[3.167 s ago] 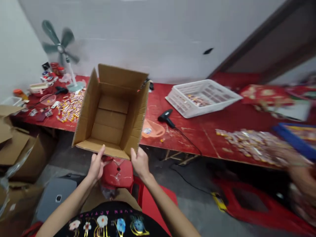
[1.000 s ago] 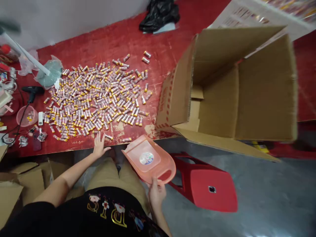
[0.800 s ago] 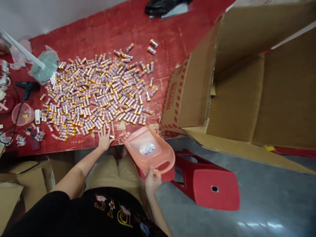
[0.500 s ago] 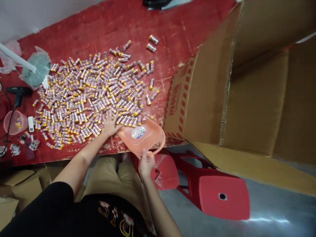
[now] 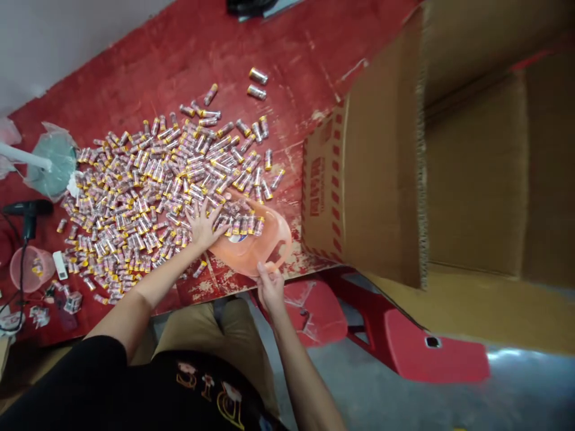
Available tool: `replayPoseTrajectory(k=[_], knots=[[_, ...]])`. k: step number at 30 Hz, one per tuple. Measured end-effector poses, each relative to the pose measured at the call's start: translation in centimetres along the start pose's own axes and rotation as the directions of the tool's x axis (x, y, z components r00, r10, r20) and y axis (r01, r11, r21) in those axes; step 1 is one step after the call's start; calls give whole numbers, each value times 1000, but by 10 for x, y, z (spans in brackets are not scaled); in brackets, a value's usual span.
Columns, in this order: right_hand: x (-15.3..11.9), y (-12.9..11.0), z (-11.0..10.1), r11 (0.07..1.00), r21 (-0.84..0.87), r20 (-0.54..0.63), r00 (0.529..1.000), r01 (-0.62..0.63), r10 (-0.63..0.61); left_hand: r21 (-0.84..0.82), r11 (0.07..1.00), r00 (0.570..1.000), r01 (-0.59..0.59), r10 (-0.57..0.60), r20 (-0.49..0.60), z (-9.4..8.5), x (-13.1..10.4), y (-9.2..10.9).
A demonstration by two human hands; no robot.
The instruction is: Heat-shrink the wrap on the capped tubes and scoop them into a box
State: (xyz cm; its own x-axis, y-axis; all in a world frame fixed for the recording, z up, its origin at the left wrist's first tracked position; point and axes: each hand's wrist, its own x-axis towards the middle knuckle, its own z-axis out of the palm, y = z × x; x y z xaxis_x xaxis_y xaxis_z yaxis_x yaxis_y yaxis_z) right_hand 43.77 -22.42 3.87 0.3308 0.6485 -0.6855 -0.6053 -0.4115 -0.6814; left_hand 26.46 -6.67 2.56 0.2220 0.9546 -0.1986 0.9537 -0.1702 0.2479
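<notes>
A wide heap of small clear tubes with yellow caps (image 5: pixel 135 203) covers the table in front of me. My left hand (image 5: pixel 204 226), fingers spread, lies against the heap's near right side, at the left edge of an orange plastic basin (image 5: pixel 269 224). Several of the tubes (image 5: pixel 245 225) lie inside this shallow basin, partly over its round label. My right hand (image 5: pixel 270 281) pinches the basin's near rim beside its handle slot. The basin is tilted toward the heap at the table's front edge.
A large open cardboard box (image 5: pixel 381 161) stands at the right. Red plastic stools (image 5: pixel 440 350) are below the table (image 5: pixel 309 66). At the left are a pink cup (image 5: pixel 30 269), a black heat-gun-like tool (image 5: pixel 27 215) and a bagged green round base (image 5: pixel 51 161).
The basin has pushed in under the heap's edge, and several tubes now lie in it. My left hand stays spread beside them. The view has shifted slightly.
</notes>
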Motion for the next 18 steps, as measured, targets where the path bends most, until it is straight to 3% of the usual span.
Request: replayPoseTrajectory(k=[3, 6, 9, 11, 13, 15, 18], knots=[[-29, -23, 12, 996, 72, -18, 999, 48, -47, 21, 998, 996, -67, 68, -52, -48, 0, 16], [-61, -60, 32, 980, 162, -3, 993, 115, -116, 20, 987, 979, -162, 163, -123, -116, 4, 40], [-90, -111, 45, 943, 263, 29, 976, 203, -218, 15, 955, 928, -295, 290, -233, -187, 16, 79], [-103, -151, 41, 901, 314, 11, 948, 300, -319, 15, 911, 869, -413, 399, -293, -226, 31, 118], [-107, -192, 27, 845, 327, -46, 900, 424, -434, 14, 844, 795, -536, 509, -330, -253, 50, 167], [-105, -234, 4, 780, 308, -124, 836, 544, -534, 9, 769, 718, -639, 601, -351, -267, 69, 222], [-96, -292, -33, 705, 278, -242, 758, 653, -606, 8, 670, 618, -743, 689, -379, -267, 89, 302]])
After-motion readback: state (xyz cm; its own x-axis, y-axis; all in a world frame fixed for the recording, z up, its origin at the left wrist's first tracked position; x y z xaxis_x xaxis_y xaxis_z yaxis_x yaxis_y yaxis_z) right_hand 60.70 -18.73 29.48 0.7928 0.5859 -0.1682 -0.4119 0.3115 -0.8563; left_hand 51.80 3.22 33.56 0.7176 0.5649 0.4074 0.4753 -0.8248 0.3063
